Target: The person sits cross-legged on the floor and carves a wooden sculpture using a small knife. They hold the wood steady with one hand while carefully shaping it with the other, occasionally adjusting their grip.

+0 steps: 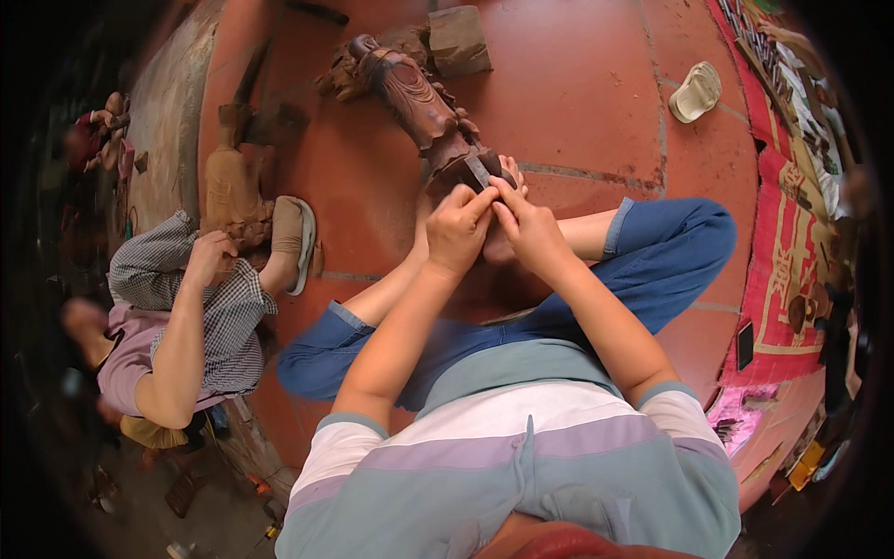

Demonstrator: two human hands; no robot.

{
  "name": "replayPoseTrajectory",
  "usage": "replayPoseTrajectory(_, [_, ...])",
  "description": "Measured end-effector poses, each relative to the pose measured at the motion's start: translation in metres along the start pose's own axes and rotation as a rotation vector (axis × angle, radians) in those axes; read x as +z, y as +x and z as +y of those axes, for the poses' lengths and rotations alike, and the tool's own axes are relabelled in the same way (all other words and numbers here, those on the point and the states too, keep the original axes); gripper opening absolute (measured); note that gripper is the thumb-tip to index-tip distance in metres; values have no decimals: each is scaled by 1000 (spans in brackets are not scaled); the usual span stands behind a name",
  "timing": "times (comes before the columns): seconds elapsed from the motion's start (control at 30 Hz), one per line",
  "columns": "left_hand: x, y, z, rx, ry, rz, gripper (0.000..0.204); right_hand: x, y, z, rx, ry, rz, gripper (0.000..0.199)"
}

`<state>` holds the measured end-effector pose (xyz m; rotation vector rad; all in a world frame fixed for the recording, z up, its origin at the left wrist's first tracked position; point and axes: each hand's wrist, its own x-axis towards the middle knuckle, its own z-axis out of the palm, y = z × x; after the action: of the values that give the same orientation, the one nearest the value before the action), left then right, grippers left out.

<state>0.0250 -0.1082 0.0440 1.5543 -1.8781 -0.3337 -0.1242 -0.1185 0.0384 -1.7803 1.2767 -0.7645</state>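
A dark brown carved wooden statue [410,98] lies tilted on the floor ahead of me, its base toward my feet. Against the dark underside of that base sits a small flat grey strip [478,170], whose exact kind I cannot make out. My left hand [456,228] is closed, its thumb and forefinger pinching near the strip's lower end. Right beside it, my right hand [529,226] is closed too, fingertips meeting the left ones at the strip. My bare feet [512,172] are by the base, partly hidden behind my hands.
Behind the statue stands a rough wooden block [459,41]. At left, another person [182,345] sits with a paler wooden carving [233,177]. A beige slipper [696,92] lies at the upper right. Farther right are a red patterned mat [778,242] and a phone [745,346].
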Motion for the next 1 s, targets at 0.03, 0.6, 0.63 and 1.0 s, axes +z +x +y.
replayPoseTrajectory(0.03, [3,-6,-2,-6,4,-20,25,5,-2,4,-64,-36,37,38])
replayPoseTrajectory(0.6, [-1,-10,9,-65,-73,15,18,-21,-6,-7,48,-4,-153,36])
replayPoseTrajectory(0.63, [-7,1,8,-27,-72,74,20,-19,1,-16,129,-38,-175,36])
replayPoseTrajectory(1.0, [4,-8,2,127,-199,154,20,-12,-8,9,-48,52,-54,37])
